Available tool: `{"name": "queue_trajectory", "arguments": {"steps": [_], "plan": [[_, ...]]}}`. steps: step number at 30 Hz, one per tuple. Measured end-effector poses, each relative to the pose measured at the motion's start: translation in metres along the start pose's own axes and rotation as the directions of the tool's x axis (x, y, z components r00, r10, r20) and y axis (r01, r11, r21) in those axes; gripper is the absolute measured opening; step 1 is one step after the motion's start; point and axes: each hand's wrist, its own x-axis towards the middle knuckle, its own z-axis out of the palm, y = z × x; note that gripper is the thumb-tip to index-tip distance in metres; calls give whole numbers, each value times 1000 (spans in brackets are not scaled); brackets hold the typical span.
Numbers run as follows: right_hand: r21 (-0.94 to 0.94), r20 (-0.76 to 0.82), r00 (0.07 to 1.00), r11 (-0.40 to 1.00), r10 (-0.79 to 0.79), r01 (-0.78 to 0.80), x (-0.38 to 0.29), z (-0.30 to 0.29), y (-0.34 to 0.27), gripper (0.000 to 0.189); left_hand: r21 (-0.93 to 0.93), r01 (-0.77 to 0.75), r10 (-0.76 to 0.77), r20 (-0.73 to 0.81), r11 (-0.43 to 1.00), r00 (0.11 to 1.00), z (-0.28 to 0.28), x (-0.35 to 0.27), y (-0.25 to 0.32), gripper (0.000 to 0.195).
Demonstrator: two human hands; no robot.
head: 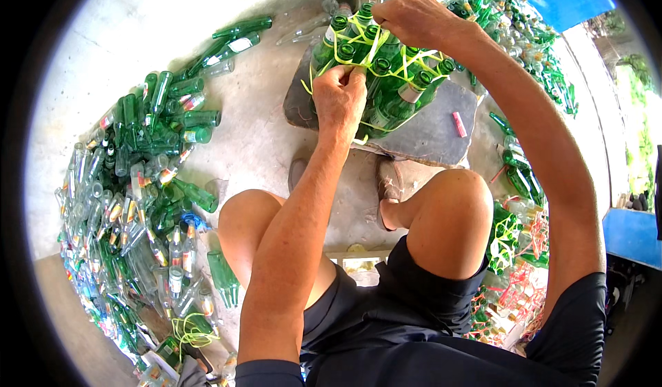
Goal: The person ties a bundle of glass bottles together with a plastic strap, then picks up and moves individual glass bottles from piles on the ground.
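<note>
Green glass bottles stand upright in a tight bundle on a dark stone-like slab. Yellow-green plastic strapping weaves between their necks and runs around the lower part of the bundle. My left hand pinches the strapping at the near left side, thumb and forefinger together beside a bottle neck. At the far side, my right hand has its fingers curled around a stretch of strapping close to the bottle mouths. Its fingertips are partly hidden.
A small red object lies on the slab's right part. Loose bottles heap up on the left, with more at the far right. Strapped bundles stand beside my right knee. Loose yellow strapping lies at lower left.
</note>
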Motion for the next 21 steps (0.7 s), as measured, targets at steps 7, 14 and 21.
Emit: {"name": "queue_trajectory", "arguments": {"steps": [7,14,21], "plan": [[58,23,998,997,-58,56,14,6,7,11,20,-12,13,-41,1000,999,4,0,-2,18],[107,198,980,994,-26,5,37,3,10,10,7,-23,24,-79,1000,997,8,-2,-2,20],[135,189,972,984,-141,116,58,7,16,10,-1,-6,6,-84,1000,996,10,-3,1,20]]}}
